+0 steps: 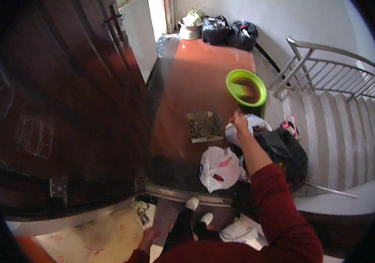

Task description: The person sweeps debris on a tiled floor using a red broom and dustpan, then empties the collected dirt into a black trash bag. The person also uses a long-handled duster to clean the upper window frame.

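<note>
My right hand reaches forward over the landing, in front of a white plastic bag. Its fingers point toward the near rim of a lime-green plastic basin, which holds a dark brown liquid. Whether the fingers pinch anything is too small to make out. My left hand hangs low beside my legs, blurred, its fingers unclear. Closer to the doorway stands a tied white plastic bag. Under my right forearm bulges a black plastic bag. A dark, stained square mat lies left of my right hand.
A dark open door fills the left. Concrete stairs and a metal railing are at right. Black garbage bags and a pot line the far wall. The door sill crosses before my feet.
</note>
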Demonstrator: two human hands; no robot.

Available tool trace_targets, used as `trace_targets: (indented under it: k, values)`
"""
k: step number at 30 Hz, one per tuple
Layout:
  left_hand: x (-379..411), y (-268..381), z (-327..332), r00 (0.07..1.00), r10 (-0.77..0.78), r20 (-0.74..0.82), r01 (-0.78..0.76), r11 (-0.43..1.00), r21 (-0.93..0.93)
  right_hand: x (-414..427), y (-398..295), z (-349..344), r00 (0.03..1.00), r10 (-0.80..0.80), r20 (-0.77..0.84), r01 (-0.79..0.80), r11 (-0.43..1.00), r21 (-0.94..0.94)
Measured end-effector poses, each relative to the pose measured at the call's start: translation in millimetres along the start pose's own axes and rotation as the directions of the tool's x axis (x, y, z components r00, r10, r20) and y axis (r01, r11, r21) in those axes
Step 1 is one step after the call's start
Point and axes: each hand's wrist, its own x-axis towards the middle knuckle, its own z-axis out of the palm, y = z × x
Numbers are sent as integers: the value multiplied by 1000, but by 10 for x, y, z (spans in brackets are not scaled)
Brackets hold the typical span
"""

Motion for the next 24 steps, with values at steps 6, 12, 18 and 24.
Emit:
trace_targets:
  k: [6, 12, 18, 24]
  values:
    - [-318, -441, 19, 920, -155, -361, 101, 981, -166, 256, 1141, 639, 961, 262, 90, -252, 961, -114]
    - [-171, -859, -132, 978, -82, -193, 42, 978, -204, 1117, 1936, 51, 969, 112, -222, -172, 946, -273]
    - [-91, -432, 483, 935, -170, -311, 128, 980, -152, 671, 952, 480, 923, -98, -372, -78, 898, -432]
    - [201, -754, 447, 973, -120, -198, 85, 980, -179, -1146, 1748, 46, 994, 27, 110, 55, 729, -683]
